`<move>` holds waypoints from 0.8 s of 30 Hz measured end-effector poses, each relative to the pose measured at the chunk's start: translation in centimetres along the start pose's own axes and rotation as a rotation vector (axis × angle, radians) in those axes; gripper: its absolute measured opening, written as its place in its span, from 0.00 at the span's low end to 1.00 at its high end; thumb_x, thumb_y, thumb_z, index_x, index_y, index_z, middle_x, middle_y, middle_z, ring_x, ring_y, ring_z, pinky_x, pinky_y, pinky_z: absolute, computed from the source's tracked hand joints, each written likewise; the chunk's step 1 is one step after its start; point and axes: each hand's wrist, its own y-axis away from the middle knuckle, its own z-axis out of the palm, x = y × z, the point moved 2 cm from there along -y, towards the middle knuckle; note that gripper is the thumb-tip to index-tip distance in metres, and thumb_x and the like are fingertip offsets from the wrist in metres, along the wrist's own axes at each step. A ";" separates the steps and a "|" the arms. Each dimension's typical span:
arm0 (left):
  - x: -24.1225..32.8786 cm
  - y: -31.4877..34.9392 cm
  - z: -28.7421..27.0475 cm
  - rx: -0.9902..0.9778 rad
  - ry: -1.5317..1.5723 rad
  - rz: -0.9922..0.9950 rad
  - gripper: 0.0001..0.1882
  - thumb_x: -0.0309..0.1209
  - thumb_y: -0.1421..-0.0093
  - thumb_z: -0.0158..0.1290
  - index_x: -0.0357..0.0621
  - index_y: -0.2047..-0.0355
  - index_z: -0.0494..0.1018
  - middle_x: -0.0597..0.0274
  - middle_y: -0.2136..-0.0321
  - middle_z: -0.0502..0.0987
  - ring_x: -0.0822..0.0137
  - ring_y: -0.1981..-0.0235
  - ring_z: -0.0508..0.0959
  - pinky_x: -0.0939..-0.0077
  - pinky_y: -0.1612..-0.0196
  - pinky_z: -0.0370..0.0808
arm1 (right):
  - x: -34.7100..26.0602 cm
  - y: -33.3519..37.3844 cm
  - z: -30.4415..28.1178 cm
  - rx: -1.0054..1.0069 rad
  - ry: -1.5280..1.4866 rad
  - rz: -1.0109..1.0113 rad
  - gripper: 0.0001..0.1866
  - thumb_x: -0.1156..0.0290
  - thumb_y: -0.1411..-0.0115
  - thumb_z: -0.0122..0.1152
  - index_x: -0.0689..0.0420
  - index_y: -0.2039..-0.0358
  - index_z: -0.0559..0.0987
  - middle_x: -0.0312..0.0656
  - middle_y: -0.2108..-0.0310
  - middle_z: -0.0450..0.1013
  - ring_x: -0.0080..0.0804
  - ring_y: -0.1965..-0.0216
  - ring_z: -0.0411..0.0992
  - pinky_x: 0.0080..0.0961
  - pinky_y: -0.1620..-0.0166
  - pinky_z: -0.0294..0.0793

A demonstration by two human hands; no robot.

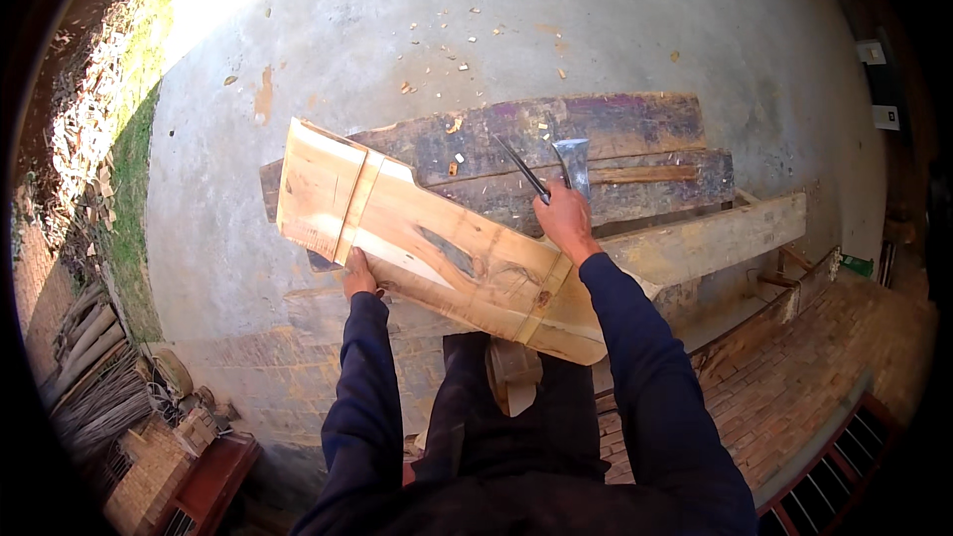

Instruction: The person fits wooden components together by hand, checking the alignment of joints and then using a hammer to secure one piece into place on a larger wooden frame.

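Wooden plank at frame centre seems to have two crosswise grooves done, what remains unclear to us, our left hand gripping its edge, our right hand clasping a metal-bladed tool.

The bare left hand was clasped, its fingers partly hidden from me; the left forearm ran nearly straight ahead in a long navy fabric sleeve. The bare right hand reached farther forward, curled in a firm fist, and the navy-sleeved right forearm slanted inward. Both black-trousered legs were parted.
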 end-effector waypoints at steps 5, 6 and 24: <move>4.3 6.2 1.0 0.608 -0.416 0.507 0.41 0.55 0.40 0.63 0.39 0.37 0.66 0.46 0.46 0.75 0.46 0.47 0.76 0.53 0.46 0.74 | 8.9 6.9 -5.6 0.079 -0.187 0.349 0.18 0.54 0.35 0.60 0.59 0.66 0.82 0.52 0.76 0.79 0.55 0.71 0.79 0.46 0.60 0.76; 5.1 7.3 1.5 0.669 -0.413 0.657 0.39 0.52 0.41 0.64 0.41 0.37 0.67 0.48 0.46 0.75 0.46 0.45 0.74 0.52 0.43 0.71 | 11.3 8.7 -6.0 0.099 -0.284 0.463 0.18 0.55 0.35 0.60 0.59 0.66 0.82 0.50 0.78 0.79 0.54 0.72 0.79 0.45 0.60 0.76; 15.0 12.7 19.8 -0.242 -0.754 1.004 0.18 0.42 0.38 0.61 0.46 0.52 0.78 0.56 0.58 0.85 0.51 0.51 0.81 0.59 0.48 0.75 | 32.1 30.0 2.5 0.560 -1.424 1.117 0.24 0.57 0.24 0.50 0.70 0.49 0.77 0.44 0.52 0.78 0.37 0.52 0.76 0.34 0.54 0.77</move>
